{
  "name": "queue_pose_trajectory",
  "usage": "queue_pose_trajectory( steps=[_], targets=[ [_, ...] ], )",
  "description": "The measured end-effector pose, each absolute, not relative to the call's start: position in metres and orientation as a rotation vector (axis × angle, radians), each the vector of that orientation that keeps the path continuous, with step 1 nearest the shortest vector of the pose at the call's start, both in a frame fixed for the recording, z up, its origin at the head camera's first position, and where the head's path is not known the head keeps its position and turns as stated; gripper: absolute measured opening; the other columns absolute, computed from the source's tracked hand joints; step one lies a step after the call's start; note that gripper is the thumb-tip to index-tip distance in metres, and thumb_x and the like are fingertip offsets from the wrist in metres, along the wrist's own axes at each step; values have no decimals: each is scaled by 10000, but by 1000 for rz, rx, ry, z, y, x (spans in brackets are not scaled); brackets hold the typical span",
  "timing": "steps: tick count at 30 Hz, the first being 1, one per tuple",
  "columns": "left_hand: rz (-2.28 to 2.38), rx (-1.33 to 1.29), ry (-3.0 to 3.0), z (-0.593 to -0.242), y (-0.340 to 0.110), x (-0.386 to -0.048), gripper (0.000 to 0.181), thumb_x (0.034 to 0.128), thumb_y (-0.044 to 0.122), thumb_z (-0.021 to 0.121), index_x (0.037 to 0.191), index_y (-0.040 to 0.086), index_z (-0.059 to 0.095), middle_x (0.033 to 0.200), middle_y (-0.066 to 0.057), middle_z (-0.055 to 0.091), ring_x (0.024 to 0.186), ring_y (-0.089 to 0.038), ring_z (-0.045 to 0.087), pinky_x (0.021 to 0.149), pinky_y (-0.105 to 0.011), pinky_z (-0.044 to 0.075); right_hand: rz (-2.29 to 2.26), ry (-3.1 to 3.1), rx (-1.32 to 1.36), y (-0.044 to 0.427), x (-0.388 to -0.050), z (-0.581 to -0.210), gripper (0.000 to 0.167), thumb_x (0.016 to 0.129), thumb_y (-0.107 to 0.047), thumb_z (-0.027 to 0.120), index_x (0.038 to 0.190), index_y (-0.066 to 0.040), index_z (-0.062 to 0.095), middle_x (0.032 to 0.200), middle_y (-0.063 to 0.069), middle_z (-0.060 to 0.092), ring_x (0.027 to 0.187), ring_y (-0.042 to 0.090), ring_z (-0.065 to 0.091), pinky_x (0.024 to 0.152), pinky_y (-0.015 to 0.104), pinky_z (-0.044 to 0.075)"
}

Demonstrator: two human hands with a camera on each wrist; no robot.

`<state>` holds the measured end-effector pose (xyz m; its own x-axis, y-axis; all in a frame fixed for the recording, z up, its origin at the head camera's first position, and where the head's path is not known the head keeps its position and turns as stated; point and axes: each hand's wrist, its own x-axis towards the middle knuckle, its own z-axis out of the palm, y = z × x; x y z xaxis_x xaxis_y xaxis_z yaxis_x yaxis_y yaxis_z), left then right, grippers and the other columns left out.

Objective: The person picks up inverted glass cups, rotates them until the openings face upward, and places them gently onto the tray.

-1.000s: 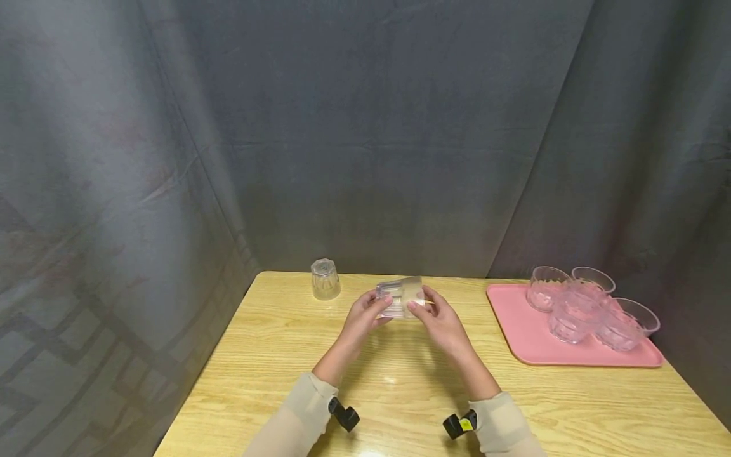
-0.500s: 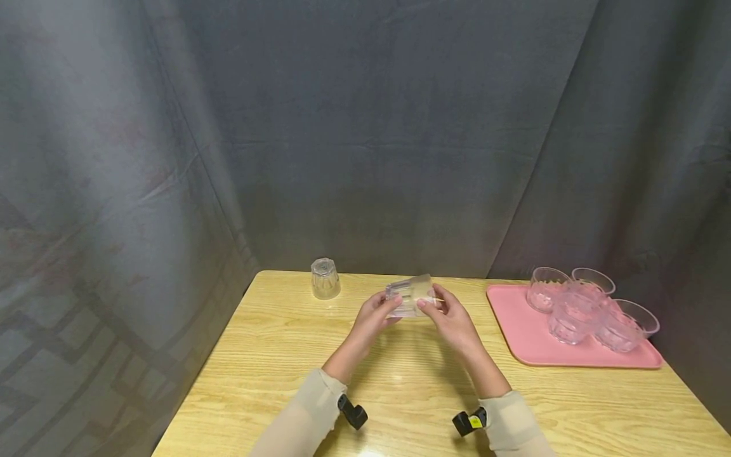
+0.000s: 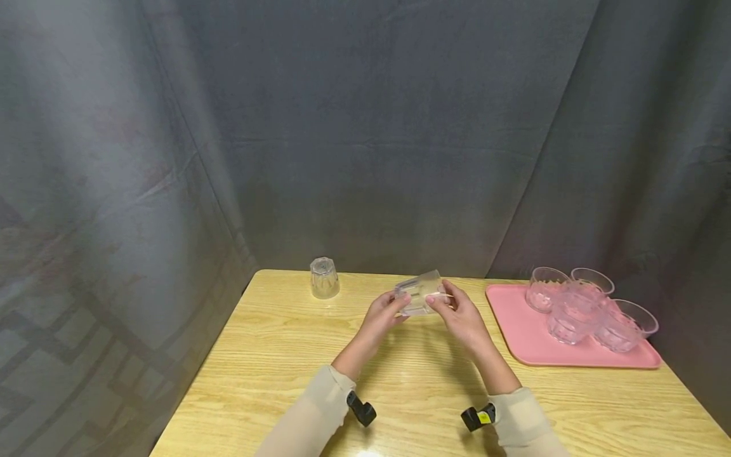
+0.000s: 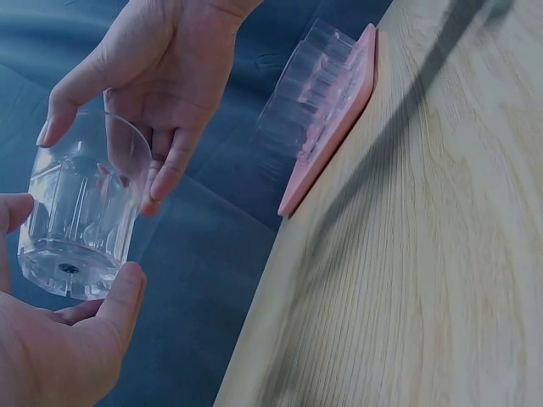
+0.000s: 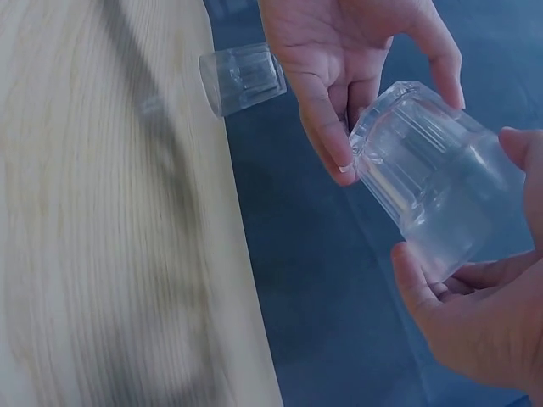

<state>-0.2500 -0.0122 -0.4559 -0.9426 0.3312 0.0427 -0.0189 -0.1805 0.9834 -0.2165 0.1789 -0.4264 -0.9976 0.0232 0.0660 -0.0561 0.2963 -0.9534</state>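
A clear faceted plastic cup [image 3: 420, 291] is held on its side above the table, between both hands. My left hand [image 3: 381, 318] grips it near the base, thumb on the near side. At the rim end, my right hand [image 3: 465, 322] pinches the wall between thumb and fingers. In the left wrist view the cup [image 4: 78, 208] looks see-through, with nothing visible inside. The right wrist view shows the cup's frosted upper band [image 5: 471, 203] by the right thumb. Farther left, a second clear cup [image 3: 324, 279] stands upside down near the table's back edge.
A pink tray [image 3: 516, 327] lies on the right of the wooden table [image 3: 274, 355]. It bears several clear cups [image 3: 571, 317], open ends up and grouped close together. Grey curtains [image 3: 365, 139] rise behind the table and at both sides.
Both hands have shifted to the right with the cup between them. The cup's rim end has tipped slightly upward. The upside-down cup and the tray stay in place.
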Motion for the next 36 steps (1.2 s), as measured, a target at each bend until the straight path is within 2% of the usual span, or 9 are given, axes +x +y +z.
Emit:
queue_pose_trajectory(
  steps=[12,18,24,31,36],
  targets=[
    [2232,352,1826,-458,5,-256,599,992,371,648,1387,-60,519,1325,-179,606,1199,-258,622,1040,-393,503,1802,-2492,33,193,-216,-419,808,1009,-358,635,1592,14,215,1501,242,422,1314,363,491,1049,482,445],
    [2234,329,1813,-461,15,-259,622,982,383,658,1383,-70,516,1330,-170,597,1238,-299,595,1040,-389,504,1730,-2546,25,203,-217,-420,870,994,-457,625,1602,-6,197,1570,222,353,1366,390,448,1079,573,419],
    [2199,335,1815,-466,26,-262,725,973,436,658,1428,-91,456,1422,-183,518,1310,-334,537,1025,-379,515,1687,-2580,-11,215,-218,-420,913,982,-490,628,1609,-11,168,1575,207,330,1376,391,419,1079,569,409],
    [2169,342,1810,-469,39,-261,740,966,446,662,1450,-70,445,1363,-153,556,1196,-284,606,1069,-497,467,1618,-2601,-57,232,-222,-417,947,976,-508,627,1605,12,147,1563,239,318,1359,403,421,1051,526,433],
    [2184,331,1792,-473,50,-261,676,966,369,679,1418,-88,470,1322,-170,588,1233,-394,578,1072,-548,447,1582,-2602,-82,244,-224,-418,949,979,-502,625,1601,28,142,1565,255,317,1347,402,425,1049,520,429]
  ],
)
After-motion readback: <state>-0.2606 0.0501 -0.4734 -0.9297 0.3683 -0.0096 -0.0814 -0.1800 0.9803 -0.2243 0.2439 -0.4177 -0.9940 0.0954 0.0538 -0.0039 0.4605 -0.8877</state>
